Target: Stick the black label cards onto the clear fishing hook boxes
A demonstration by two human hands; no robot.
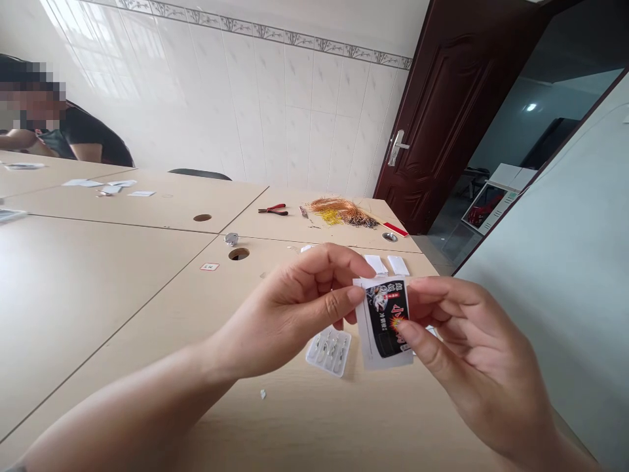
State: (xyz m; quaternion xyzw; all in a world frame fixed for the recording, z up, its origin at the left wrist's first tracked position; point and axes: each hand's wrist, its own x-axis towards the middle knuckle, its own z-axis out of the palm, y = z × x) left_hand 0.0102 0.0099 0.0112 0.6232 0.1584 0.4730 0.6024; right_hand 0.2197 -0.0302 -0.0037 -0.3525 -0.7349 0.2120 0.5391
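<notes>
Between my two hands is a white sheet carrying a black printed label (386,341) with a fish picture and red and white lettering. My left hand (314,295) pinches its upper left edge between thumb and fingers. Gripping the right side, my right hand (472,347) has its thumb on the printed face and its fingers behind. Below and left of the sheet, a small clear plastic box (328,353) lies on the table with several metal fishing-tackle pieces in its compartments; my left hand partly covers its top.
Red-handled pliers (273,210), orange line bundles (339,208) and yellow pieces (330,217) lie toward the far edge. White cards (398,265) lie beyond my hands. The table has round holes (239,254). Another person (93,134) sits far left; a dark door (457,98) stands open.
</notes>
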